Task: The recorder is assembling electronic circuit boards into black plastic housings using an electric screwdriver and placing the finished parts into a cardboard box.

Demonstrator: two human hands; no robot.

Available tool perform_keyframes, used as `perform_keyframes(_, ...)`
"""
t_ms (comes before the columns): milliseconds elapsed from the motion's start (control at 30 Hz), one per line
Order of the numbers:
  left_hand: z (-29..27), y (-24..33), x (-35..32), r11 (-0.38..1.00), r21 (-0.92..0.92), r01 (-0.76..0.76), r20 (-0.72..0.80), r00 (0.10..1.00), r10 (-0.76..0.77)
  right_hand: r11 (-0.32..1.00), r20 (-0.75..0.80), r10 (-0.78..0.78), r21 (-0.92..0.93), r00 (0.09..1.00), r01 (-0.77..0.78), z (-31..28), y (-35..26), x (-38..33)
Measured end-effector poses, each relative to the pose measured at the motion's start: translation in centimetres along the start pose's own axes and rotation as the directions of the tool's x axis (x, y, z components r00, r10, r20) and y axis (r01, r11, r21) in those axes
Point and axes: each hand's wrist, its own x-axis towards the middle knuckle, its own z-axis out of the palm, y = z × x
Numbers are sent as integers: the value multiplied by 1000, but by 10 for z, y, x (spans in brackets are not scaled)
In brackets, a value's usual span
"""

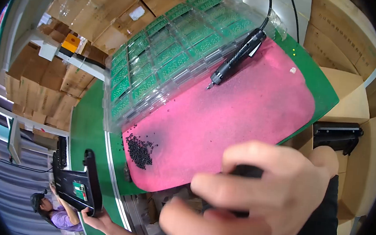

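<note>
My left hand [94, 219] grips the lower end of a black plastic housing [92, 178], held up over the left part of the green table. A small green circuit board [79, 190] sits inside that housing. Blurred by motion, my right hand [256, 198] is in front of the pink mat's near edge, large in view. Its fingers are bent and apart, with no held object visible between them. Beyond it on the pink mat [241, 108] lies a black electric screwdriver [236, 59], its bit toward the mat's middle. A pile of small black screws [140, 152] is at the mat's left end.
Clear plastic trays of green circuit boards [174, 63] stand along the mat's far side. An open cardboard box [360, 171] at right holds another black housing [337, 133]. Cardboard cartons [90, 8] are stacked behind. A person in purple [63, 216] is at far left.
</note>
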Motion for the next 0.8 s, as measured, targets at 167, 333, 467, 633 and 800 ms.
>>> perform_keyframes(167,-97,-8,71,986,-74,148,3,989,-148,996,-70,-74,-64,995,69,-16,-10,-4)
perform_keyframes(333,-111,-13,112,996,-8,-86,-323,943,79,957,-78,-246,-176,966,230,-26,-5,-21)
perform_keyframes(467,-66,-28,128,906,368,-211,-376,857,352,675,-123,-694,-452,709,583,-38,56,-72)
perform_keyframes(633,118,-41,32,632,381,-675,286,736,614,831,-760,-462,-550,457,-76,-71,180,-138)
perform_keyframes(800,270,-19,-85,206,-149,-967,797,6,604,244,-953,-295,-136,60,-960,-158,373,-340)
